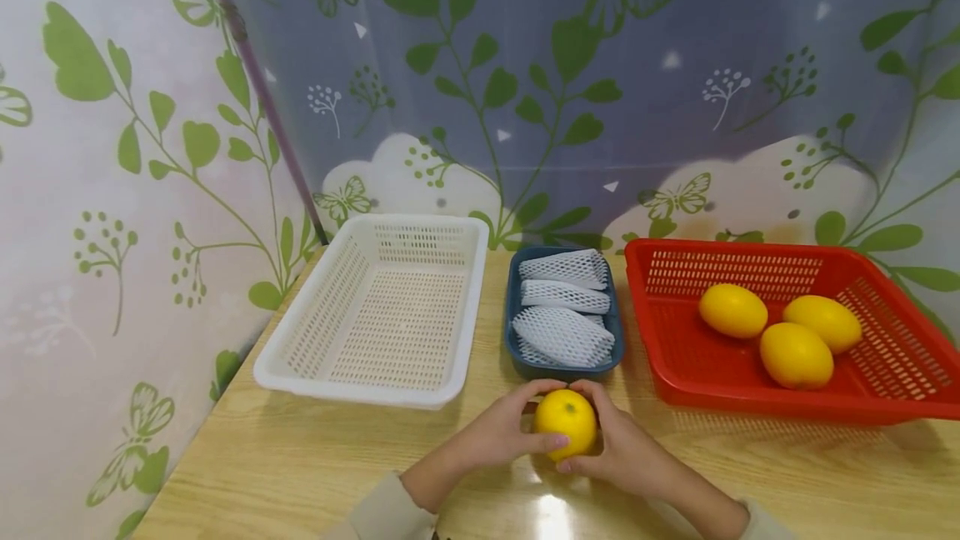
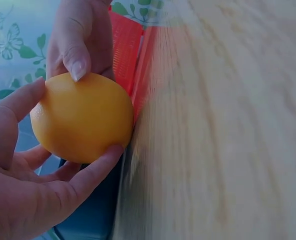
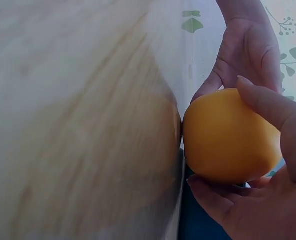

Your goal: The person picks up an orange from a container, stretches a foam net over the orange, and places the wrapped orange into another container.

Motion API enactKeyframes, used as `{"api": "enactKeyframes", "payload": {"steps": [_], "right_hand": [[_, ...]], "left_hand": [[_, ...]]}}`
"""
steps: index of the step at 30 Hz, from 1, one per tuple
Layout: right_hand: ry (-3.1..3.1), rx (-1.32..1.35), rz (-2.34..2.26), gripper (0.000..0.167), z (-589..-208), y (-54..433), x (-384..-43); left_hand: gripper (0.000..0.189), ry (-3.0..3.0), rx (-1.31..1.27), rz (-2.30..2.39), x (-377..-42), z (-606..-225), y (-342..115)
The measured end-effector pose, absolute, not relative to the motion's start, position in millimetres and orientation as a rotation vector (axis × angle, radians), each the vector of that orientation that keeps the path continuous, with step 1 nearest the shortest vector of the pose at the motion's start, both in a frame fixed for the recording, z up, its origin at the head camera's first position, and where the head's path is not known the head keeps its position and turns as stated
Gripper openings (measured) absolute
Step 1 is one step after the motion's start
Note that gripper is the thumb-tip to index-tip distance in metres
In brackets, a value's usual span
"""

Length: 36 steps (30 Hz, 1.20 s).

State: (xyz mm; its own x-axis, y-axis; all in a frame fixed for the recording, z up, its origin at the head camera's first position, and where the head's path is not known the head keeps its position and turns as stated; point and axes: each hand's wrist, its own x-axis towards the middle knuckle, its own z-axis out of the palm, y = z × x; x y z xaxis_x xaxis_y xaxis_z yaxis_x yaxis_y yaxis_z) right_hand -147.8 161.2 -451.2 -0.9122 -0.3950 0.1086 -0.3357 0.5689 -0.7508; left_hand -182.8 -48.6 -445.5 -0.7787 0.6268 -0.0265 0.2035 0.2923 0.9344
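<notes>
A round, smooth yellow fruit with a small stem dimple is held just above or on the wooden table. My left hand grips its left side, thumb across the near face. From the right, my right hand grips the same fruit, its thumb low on the near side. In the left wrist view the fruit looks orange-yellow between curled fingers of both hands. The right wrist view shows the fruit close to the tabletop. Right behind it stands a blue tray holding several white foam net sleeves.
A white perforated basket with nothing in it stands at left. At right, a red basket contains three yellow fruits. The wooden table meets a patterned curtain behind and at the left.
</notes>
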Motion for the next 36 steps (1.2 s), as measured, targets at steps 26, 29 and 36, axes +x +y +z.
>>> {"api": "enactKeyframes", "payload": {"steps": [26, 29, 36], "right_hand": [[2.91, -0.611, -1.213, 0.061, -369.1, 180.6, -172.5], [2.952, -0.581, -1.179, 0.054, -367.0, 175.4, -186.7], [3.125, -0.572, -1.08, 0.042, -370.3, 158.6, -201.6]], "left_hand": [[0.055, 2.042, 0.704, 1.587, -182.7, -446.1, -44.8], [0.054, 2.05, 0.721, 1.573, -182.4, -445.4, -43.9], [0.057, 2.113, 0.781, 1.492, -182.1, -446.5, -40.3]]}}
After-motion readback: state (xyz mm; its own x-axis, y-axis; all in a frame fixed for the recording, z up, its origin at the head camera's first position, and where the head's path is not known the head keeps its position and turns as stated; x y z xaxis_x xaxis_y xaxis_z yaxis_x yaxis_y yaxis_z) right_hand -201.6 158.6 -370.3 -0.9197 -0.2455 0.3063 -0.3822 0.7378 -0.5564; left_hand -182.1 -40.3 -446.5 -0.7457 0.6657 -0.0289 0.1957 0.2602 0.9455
